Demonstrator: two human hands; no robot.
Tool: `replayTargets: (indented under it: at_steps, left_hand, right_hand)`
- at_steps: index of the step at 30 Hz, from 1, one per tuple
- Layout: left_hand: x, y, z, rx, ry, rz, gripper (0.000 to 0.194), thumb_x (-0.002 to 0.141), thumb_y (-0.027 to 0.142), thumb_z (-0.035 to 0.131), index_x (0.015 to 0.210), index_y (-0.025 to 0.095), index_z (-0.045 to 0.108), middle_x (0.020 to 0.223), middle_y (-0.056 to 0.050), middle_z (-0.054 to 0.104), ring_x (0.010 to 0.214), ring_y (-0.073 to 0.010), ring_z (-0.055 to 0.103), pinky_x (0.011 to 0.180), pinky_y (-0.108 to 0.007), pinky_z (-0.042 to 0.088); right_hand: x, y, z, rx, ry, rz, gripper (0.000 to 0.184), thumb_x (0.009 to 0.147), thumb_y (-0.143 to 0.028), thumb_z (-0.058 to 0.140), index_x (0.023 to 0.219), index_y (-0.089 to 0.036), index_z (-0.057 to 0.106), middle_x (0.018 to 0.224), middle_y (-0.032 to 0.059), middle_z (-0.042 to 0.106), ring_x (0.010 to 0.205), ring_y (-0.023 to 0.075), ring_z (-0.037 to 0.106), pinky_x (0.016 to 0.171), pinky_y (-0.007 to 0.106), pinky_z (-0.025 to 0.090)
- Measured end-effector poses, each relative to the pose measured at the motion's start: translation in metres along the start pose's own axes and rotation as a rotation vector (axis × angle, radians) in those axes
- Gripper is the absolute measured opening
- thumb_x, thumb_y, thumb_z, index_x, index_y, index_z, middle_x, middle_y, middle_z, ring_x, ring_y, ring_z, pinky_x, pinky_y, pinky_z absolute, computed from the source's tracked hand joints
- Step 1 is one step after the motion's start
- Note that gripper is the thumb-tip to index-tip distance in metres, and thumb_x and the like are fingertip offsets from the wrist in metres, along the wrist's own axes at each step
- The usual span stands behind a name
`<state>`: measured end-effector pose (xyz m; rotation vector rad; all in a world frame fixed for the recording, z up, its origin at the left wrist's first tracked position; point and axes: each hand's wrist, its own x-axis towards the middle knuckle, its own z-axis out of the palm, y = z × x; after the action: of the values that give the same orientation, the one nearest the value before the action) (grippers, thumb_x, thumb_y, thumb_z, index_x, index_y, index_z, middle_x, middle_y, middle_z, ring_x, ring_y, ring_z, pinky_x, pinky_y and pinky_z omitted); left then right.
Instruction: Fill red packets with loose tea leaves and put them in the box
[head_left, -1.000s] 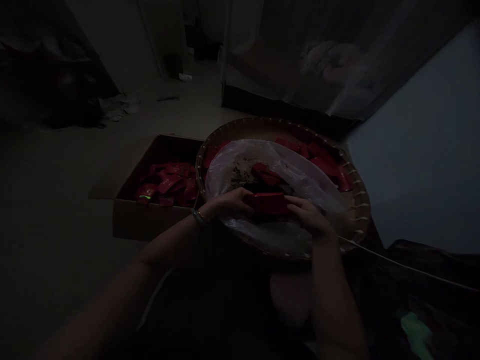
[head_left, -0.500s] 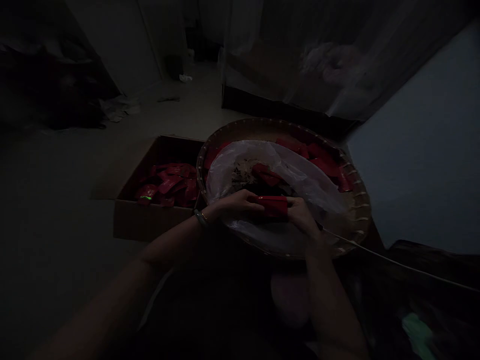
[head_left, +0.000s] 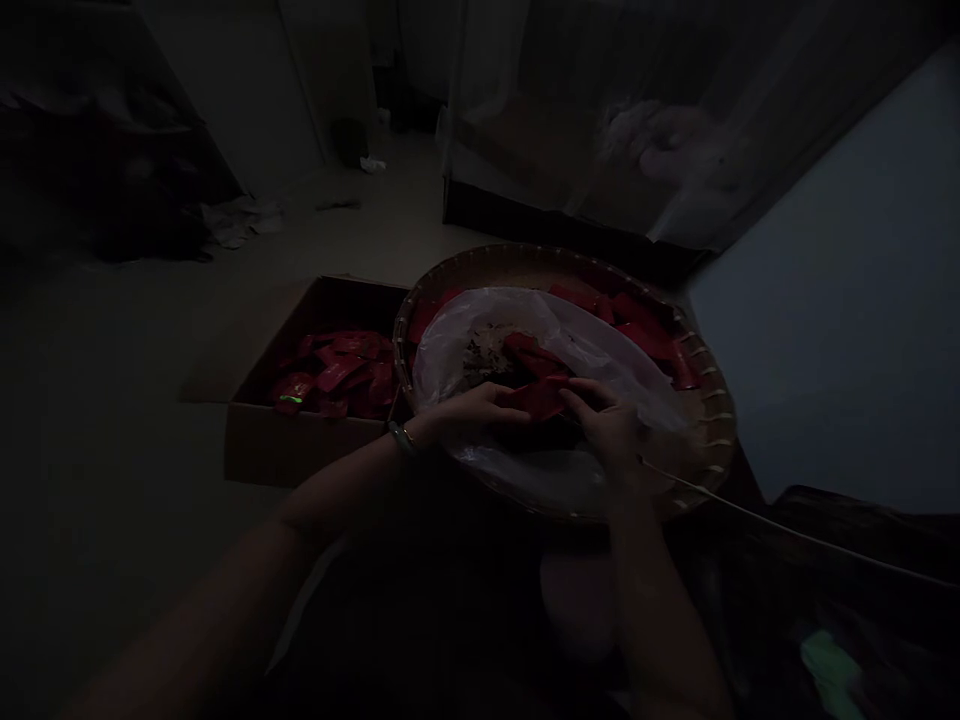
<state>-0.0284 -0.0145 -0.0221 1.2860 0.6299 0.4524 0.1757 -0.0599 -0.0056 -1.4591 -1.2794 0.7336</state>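
Both hands hold one small red packet (head_left: 541, 400) above an open clear plastic bag (head_left: 517, 303). My left hand (head_left: 480, 405) pinches the packet's left end between thumb and fingers. At its right end, my right hand (head_left: 606, 418) grips the upper corner with thumb and fingertips. In the bag lies a dark and pale loose material (head_left: 491, 350), too dim to name, with another red packet on it (head_left: 521, 347). A round woven bamboo tray (head_left: 712, 400) carries the bag. More red packets (head_left: 637, 320) lie along the tray's far right side.
Left of the tray stands an open cardboard box (head_left: 300, 445) with several red packets (head_left: 341, 370) inside. A thin pale cord (head_left: 787, 525) runs from near my right wrist toward the right. A pale wall (head_left: 840, 320) borders the right side. The room is very dark.
My right hand has shifted its grip to the packet's upper right corner, with the fingers more extended. The packet, flat and rectangular before, now looks tilted and bent. My left hand stays nearly in place.
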Motion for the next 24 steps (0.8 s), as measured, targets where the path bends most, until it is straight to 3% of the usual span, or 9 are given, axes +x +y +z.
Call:
replayTargets:
  at_steps: [2,6,12,15,18,24]
  left_hand:
    - [0.002,0.000,-0.001,0.040,0.045,0.070,0.043,0.072,0.040,0.071,0.106,0.014,0.067,0.093,-0.004,0.069,0.076,-0.0130,0.061,0.070,-0.023,0.046]
    - [0.007,-0.001,-0.004,0.148,0.189,0.113,0.036,0.072,0.037,0.069,0.098,0.013,0.071,0.087,-0.004,0.070,0.075,-0.0130,0.061,0.068,-0.021,0.045]
    - [0.005,-0.001,-0.003,0.097,0.215,0.077,0.027,0.072,0.034,0.069,0.088,0.012,0.073,0.075,-0.002,0.068,0.066,-0.0102,0.058,0.062,-0.019,0.044]
    - [0.004,0.000,-0.001,0.060,0.202,0.061,0.033,0.069,0.036,0.073,0.091,0.012,0.072,0.077,-0.002,0.068,0.067,-0.0105,0.059,0.063,-0.020,0.044]
    - [0.000,0.000,0.004,-0.011,0.107,-0.001,0.044,0.064,0.040,0.076,0.098,0.012,0.069,0.077,-0.001,0.067,0.066,-0.0116,0.060,0.063,-0.021,0.046]
    - [-0.008,0.003,0.011,-0.080,0.069,-0.073,0.042,0.061,0.040,0.079,0.089,0.011,0.069,0.066,0.001,0.062,0.055,-0.0095,0.056,0.055,-0.021,0.045]
  right_hand:
    - [-0.002,-0.005,0.002,0.001,-0.037,-0.030,0.038,0.068,-0.045,0.071,0.095,-0.018,0.070,0.089,0.0061,0.071,0.079,0.0206,0.065,0.069,0.032,0.052]
    - [-0.002,-0.007,0.004,0.053,-0.067,-0.012,0.056,0.069,-0.044,0.070,0.117,-0.019,0.061,0.076,0.0012,0.068,0.071,0.0168,0.063,0.067,0.029,0.051]
    - [-0.004,-0.006,0.007,-0.095,-0.059,0.078,0.037,0.063,-0.049,0.072,0.078,-0.015,0.071,0.071,0.0039,0.069,0.060,0.0166,0.061,0.056,0.026,0.046]
    - [-0.006,-0.010,0.008,-0.078,-0.057,0.098,0.035,0.064,-0.049,0.070,0.075,-0.015,0.071,0.065,0.0027,0.068,0.050,0.0139,0.056,0.049,0.025,0.042]
    - [-0.007,-0.013,0.010,-0.092,-0.053,0.065,0.032,0.063,-0.046,0.071,0.073,-0.015,0.071,0.066,0.0028,0.069,0.055,0.0154,0.058,0.054,0.025,0.044]
    - [-0.008,-0.008,0.012,-0.121,-0.195,0.047,0.032,0.062,-0.046,0.073,0.069,-0.015,0.069,0.063,0.0012,0.066,0.059,0.0162,0.058,0.056,0.025,0.043]
